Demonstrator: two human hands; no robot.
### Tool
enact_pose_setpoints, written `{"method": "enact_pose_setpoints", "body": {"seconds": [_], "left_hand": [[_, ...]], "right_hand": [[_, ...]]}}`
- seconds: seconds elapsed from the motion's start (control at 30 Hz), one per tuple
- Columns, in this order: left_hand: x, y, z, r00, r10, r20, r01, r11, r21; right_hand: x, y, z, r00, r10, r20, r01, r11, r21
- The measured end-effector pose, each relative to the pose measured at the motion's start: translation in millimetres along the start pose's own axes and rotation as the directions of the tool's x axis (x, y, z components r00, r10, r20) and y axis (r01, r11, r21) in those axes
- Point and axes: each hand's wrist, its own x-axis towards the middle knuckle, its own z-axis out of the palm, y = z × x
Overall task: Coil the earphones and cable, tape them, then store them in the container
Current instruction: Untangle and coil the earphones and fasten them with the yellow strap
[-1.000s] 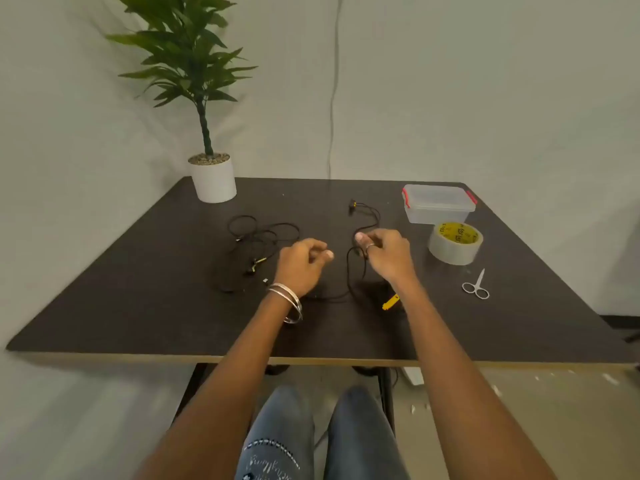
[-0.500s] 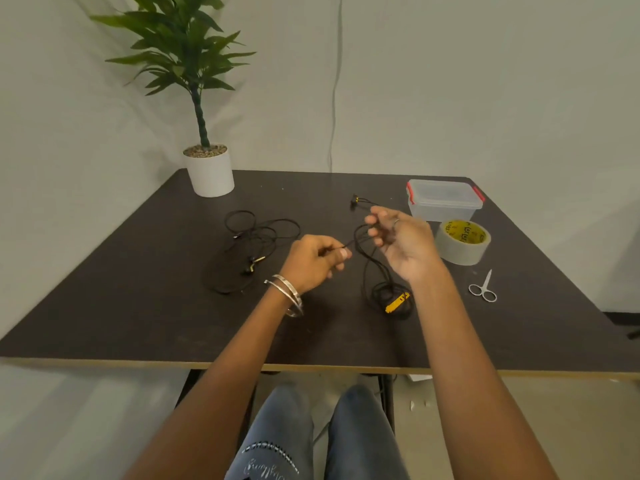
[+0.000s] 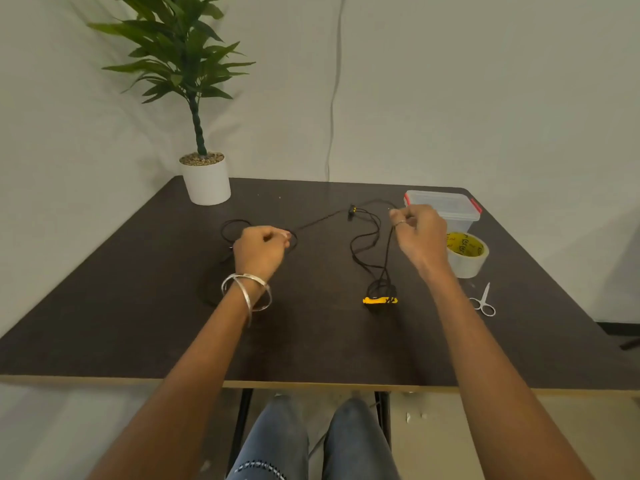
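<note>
Earphones (image 3: 367,233) stretch between both pinching hands, left (image 3: 260,252) and right (image 3: 419,233); dangling loops could knot if pulled tighter.

- Table (image 3: 138,323): dark brown top, pale edge along the near side, rounded far corners. Black legs (image 3: 244,414) show below the near edge.
- Wall (image 3: 485,98): plain off-white, meets a second wall (image 3: 52,133) on the left; table sits in that corner.
- Thin cord (image 3: 334,98) runs down the wall to the table's far edge.
- Plant (image 3: 180,57): green, long leaves, twisted stem, in a white pot (image 3: 206,183) topped with gravel, on the far left corner of the table.
- Floor (image 3: 450,441): pale beige, a few small white scraps near the legs.
- Light: even, soft shadows.
</note>
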Motion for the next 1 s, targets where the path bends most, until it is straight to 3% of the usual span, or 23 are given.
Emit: {"method": "enact_pose_setpoints", "body": {"seconds": [0.07, 0.1, 0.17, 0.23, 0.3, 0.4, 0.47, 0.57, 0.63, 0.67, 0.7, 0.73, 0.77, 0.8, 0.83, 0.87, 0.9, 0.93, 1.0], "left_hand": [[-2, 9, 7, 0.983, 0.155, 0.094, -0.173, 0.958, 0.228], [-3, 17, 11, 0.953, 0.246, 0.177, -0.284, 0.928, 0.243], [-4, 40, 19, 0.868, 0.385, 0.314, -0.452, 0.874, 0.178], [-2, 59, 24, 0.813, 0.463, 0.354, -0.531, 0.838, 0.125], [2, 70, 22, 0.804, 0.493, 0.332, -0.55, 0.828, 0.104], [13, 77, 9, 0.864, 0.43, 0.262, -0.439, 0.898, -0.028], [20, 82, -4, 0.94, 0.289, 0.182, -0.217, 0.917, -0.335], [29, 96, -27, 0.988, 0.067, 0.136, 0.066, 0.62, -0.781], [32, 99, -33, 0.992, -0.005, 0.128, 0.117, 0.448, -0.887], [31, 99, -33, 0.992, -0.025, 0.123, 0.121, 0.447, -0.886], [30, 96, -31, 0.993, -0.038, 0.108, 0.111, 0.541, -0.833], [30, 91, -29, 0.995, -0.047, 0.087, 0.094, 0.715, -0.692], [33, 83, -26, 0.997, -0.05, 0.065, 0.074, 0.89, -0.449], [37, 74, -23, 0.998, -0.044, 0.044, 0.05, 0.987, -0.154], [39, 66, -20, 0.999, -0.034, 0.029, 0.029, 0.989, 0.145], [40, 59, -17, 1.0, -0.003, 0.025, -0.007, 0.924, 0.383], [37, 55, -12, 0.996, 0.084, 0.039, -0.092, 0.853, 0.515], [34, 55, -6, 0.972, 0.22, 0.076, -0.227, 0.82, 0.526], [23, 62, 5, 0.835, 0.529, 0.148, -0.546, 0.766, 0.339]], "right_hand": [[-1, -22, 0, 0.967, 0.096, 0.236, -0.173, 0.926, 0.336], [-1, -32, 1, 0.936, 0.069, 0.346, -0.203, 0.907, 0.37], [2, -51, 2, 0.893, -0.042, 0.448, -0.089, 0.959, 0.268], [4, -67, 1, 0.875, -0.127, 0.467, 0.023, 0.975, 0.222], [8, -76, -7, 0.865, -0.14, 0.481, -0.019, 0.95, 0.31], [19, -69, -28, 0.821, -0.143, 0.552, -0.136, 0.891, 0.433], [23, -56, -40, 0.813, -0.131, 0.568, -0.09, 0.934, 0.345], [30, -34, -44, 0.84, -0.037, 0.542, -0.045, 0.99, 0.137], [36, -23, -40, 0.851, -0.034, 0.524, 0.05, 0.999, -0.017], [39, -20, -37, 0.852, -0.044, 0.521, 0.109, 0.99, -0.094], [40, -19, -34, 0.854, -0.054, 0.518, 0.135, 0.984, -0.119], [40, -20, -33, 0.855, -0.053, 0.516, 0.111, 0.99, -0.082], [38, -22, -33, 0.857, -0.062, 0.512, 0.068, 0.998, 0.005], [37, -24, -33, 0.861, -0.077, 0.502, 0.023, 0.993, 0.112], [36, -28, -33, 0.865, -0.092, 0.494, -0.026, 0.974, 0.227], [36, -31, -33, 0.864, -0.102, 0.492, -0.07, 0.945, 0.318], [35, -35, -32, 0.855, -0.109, 0.506, -0.109, 0.918, 0.381], [35, -39, -31, 0.839, -0.112, 0.532, -0.139, 0.902, 0.41], [34, -46, -27, 0.795, -0.126, 0.593, -0.145, 0.91, 0.388]]}}
